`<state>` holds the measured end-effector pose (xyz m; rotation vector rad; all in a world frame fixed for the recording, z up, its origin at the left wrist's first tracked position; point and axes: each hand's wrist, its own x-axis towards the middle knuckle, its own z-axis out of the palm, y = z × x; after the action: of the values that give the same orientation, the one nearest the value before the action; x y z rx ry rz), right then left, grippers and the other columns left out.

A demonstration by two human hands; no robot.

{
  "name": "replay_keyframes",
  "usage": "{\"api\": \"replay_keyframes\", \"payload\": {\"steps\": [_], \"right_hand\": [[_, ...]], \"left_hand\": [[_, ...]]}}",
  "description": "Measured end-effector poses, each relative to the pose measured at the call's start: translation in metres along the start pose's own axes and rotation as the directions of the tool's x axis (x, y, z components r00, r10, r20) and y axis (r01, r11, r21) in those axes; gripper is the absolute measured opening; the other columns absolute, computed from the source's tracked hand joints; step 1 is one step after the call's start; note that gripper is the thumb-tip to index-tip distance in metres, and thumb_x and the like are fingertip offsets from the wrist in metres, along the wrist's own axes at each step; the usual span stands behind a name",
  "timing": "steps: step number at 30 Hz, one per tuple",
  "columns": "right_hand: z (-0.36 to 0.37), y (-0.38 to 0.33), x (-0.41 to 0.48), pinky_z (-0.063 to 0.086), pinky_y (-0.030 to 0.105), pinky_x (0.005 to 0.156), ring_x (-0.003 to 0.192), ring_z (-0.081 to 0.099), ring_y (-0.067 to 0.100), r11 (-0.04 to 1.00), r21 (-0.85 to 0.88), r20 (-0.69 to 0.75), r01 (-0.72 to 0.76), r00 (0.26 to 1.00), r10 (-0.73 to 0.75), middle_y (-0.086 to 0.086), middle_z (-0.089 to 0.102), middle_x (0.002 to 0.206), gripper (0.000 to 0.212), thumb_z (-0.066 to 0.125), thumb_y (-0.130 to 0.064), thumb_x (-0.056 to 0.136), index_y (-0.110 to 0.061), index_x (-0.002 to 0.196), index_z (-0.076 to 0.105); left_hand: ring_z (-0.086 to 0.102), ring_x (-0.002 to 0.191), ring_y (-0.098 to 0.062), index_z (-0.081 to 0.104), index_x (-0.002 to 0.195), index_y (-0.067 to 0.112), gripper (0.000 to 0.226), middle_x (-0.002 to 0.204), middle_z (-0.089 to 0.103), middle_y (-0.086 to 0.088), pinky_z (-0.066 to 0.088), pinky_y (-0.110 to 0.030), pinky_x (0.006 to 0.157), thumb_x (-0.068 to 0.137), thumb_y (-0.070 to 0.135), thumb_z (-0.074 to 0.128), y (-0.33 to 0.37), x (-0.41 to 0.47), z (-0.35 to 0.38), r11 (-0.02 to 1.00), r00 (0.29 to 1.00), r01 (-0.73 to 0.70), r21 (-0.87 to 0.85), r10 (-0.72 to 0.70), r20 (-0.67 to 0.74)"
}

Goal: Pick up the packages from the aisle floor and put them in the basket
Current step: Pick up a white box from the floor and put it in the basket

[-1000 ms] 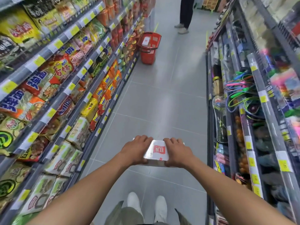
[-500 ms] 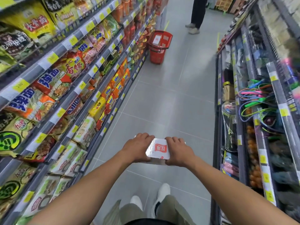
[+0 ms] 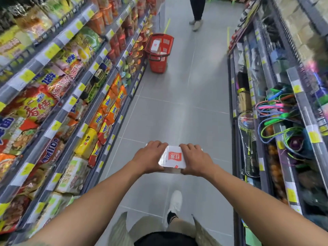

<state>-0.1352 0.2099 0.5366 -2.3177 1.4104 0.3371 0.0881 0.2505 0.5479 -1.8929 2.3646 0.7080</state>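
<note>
Both hands, left hand [image 3: 150, 158] and right hand [image 3: 192, 159], clamp a white plastic-wrapped package with a red label [image 3: 173, 159], while the red plastic basket [image 3: 158, 54] on the far left (one package already inside) now looks nearer, so drop-off approaches.

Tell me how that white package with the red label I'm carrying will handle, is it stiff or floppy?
Probably fairly stiff: the white package keeps flat faces and straight edges between the left hand and right hand. Its glossy wrap may be slippery. Needing both hands suggests bulk rather than certain weight.
</note>
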Motion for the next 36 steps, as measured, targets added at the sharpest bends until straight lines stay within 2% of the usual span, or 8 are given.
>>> {"api": "replay_keyframes", "payload": {"steps": [7, 15, 19, 26, 33, 36], "right_hand": [[-0.056, 0.038, 0.086, 0.054, 0.049, 0.087, 0.13, 0.043, 0.029, 0.998, -0.038, 0.012, 0.054, 0.999, -0.053, -0.001, 0.046, 0.14, 0.101, 0.08, -0.059, 0.069, -0.029, 0.15, 0.026], [-0.105, 0.049, 0.203, 0.055, 0.05, 0.09, 0.129, 0.043, 0.027, 0.996, -0.023, 0.05, 0.089, 0.995, -0.088, 0.002, 0.046, 0.142, 0.1, 0.08, -0.058, 0.071, -0.028, 0.151, 0.026], [-0.132, 0.043, 0.28, 0.056, 0.049, 0.089, 0.129, 0.043, 0.026, 0.997, -0.018, 0.05, 0.077, 0.996, -0.076, 0.001, 0.047, 0.141, 0.098, 0.081, -0.055, 0.07, -0.029, 0.149, 0.027], [-0.172, 0.041, 0.386, 0.055, 0.047, 0.086, 0.131, 0.04, 0.026, 0.999, 0.051, 0.039, 0.015, 0.999, -0.017, -0.001, 0.044, 0.141, 0.098, 0.08, -0.053, 0.069, -0.031, 0.149, 0.027], [-0.222, 0.072, 0.486, 0.055, 0.051, 0.091, 0.135, 0.037, 0.026, 0.996, 0.08, 0.035, -0.037, 0.999, 0.034, -0.001, 0.042, 0.145, 0.102, 0.08, -0.054, 0.07, -0.031, 0.152, 0.023], [-0.246, 0.095, 0.537, 0.055, 0.049, 0.091, 0.134, 0.037, 0.025, 0.995, 0.089, 0.017, -0.034, 0.999, 0.032, -0.001, 0.042, 0.144, 0.101, 0.08, -0.055, 0.07, -0.032, 0.151, 0.024]], "left_hand": [[0.044, 0.128, -0.021, 0.029, 0.145, 0.031, 0.092, 0.14, 0.046, 0.002, 0.055, -0.046, 0.09, 0.072, 0.057, 0.078, -0.023, 0.087, -0.037, 0.999, 0.999, 0.039, -0.012, -0.039, -0.018], [0.042, 0.129, -0.019, 0.028, 0.148, 0.03, 0.094, 0.143, 0.044, 0.002, 0.054, -0.04, 0.09, 0.073, 0.057, 0.078, -0.09, 0.184, -0.079, 0.998, 0.999, 0.045, -0.032, -0.045, -0.024], [0.043, 0.129, -0.019, 0.029, 0.147, 0.032, 0.092, 0.141, 0.045, 0.003, 0.055, -0.04, 0.089, 0.073, 0.06, 0.077, -0.14, 0.24, -0.111, 0.998, 0.999, 0.042, -0.042, -0.043, -0.031], [0.042, 0.131, -0.022, 0.032, 0.147, 0.03, 0.09, 0.141, 0.045, 0.002, 0.052, -0.043, 0.086, 0.073, 0.052, 0.078, -0.208, 0.335, -0.171, 1.0, 1.0, -0.009, 0.018, 0.008, 0.005], [0.041, 0.132, -0.022, 0.03, 0.149, 0.029, 0.094, 0.143, 0.044, 0.002, 0.052, -0.044, 0.09, 0.074, 0.052, 0.08, -0.253, 0.447, -0.22, 0.997, 0.997, -0.068, 0.047, 0.067, 0.028], [0.042, 0.131, -0.022, 0.03, 0.147, 0.03, 0.092, 0.142, 0.045, 0.002, 0.054, -0.046, 0.091, 0.073, 0.054, 0.08, -0.266, 0.504, -0.244, 0.996, 0.996, -0.086, 0.03, 0.085, 0.037]]}}
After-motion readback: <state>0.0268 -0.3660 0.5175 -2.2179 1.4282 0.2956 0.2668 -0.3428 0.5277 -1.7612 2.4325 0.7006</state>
